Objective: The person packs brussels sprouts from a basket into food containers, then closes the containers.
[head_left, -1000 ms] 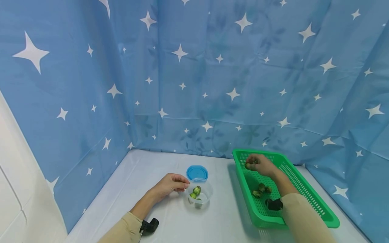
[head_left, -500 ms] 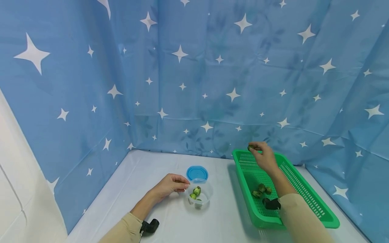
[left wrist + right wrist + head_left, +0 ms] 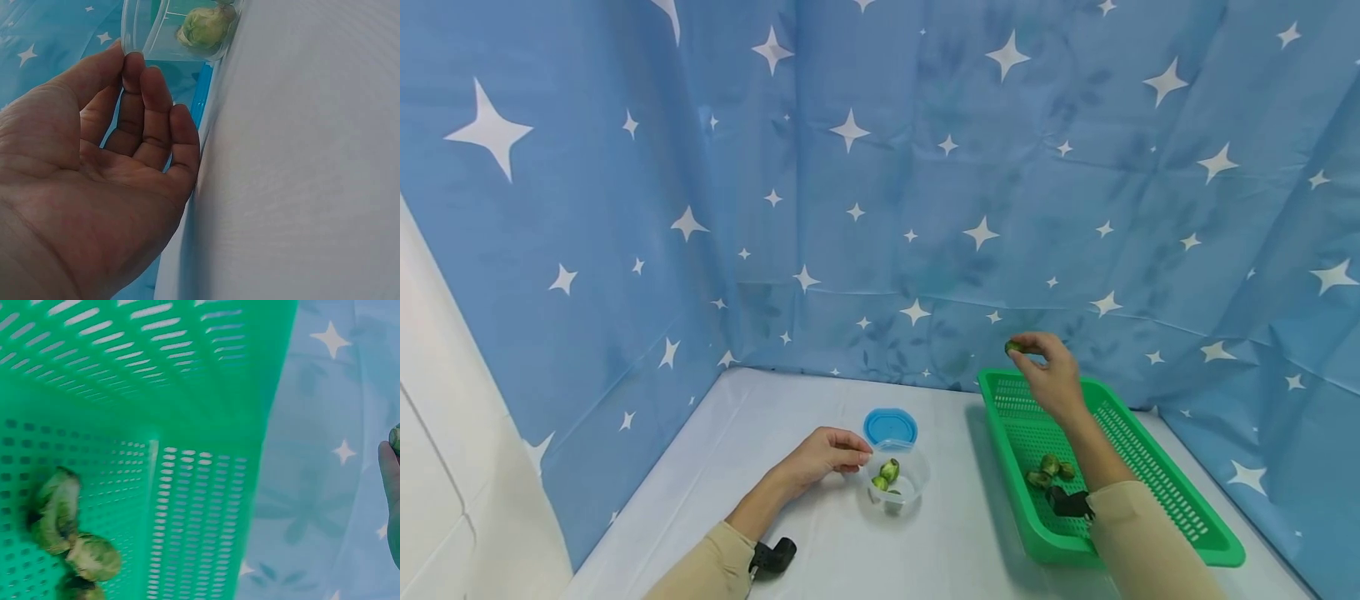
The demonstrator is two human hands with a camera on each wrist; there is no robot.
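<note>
Between thumb and fingertips, my right hand (image 3: 1051,375) pinches a Brussels sprout (image 3: 1013,347) above the far rim of the green basket (image 3: 1037,537). At the right wrist view's edge, only part of that hand (image 3: 392,487) shows. My left hand (image 3: 820,458) pinches the rim of a clear plastic container (image 3: 917,483) on the table. A few Brussels sprouts (image 3: 889,471) lie inside the container. In the left wrist view, thumb and index fingertip of the left hand (image 3: 119,150) meet at the rim, with one sprout (image 3: 205,28) seen through the wall.
A blue lid (image 3: 891,423) lies flat just behind the container. Several Brussels sprouts (image 3: 1049,465) sit together on the basket floor. The white table (image 3: 820,400) meets a blue star-patterned curtain (image 3: 880,208) at the back and sides.
My right hand has risen from inside the basket to above its far rim, carrying the Brussels sprout. The left hand stays at the container's rim.
</note>
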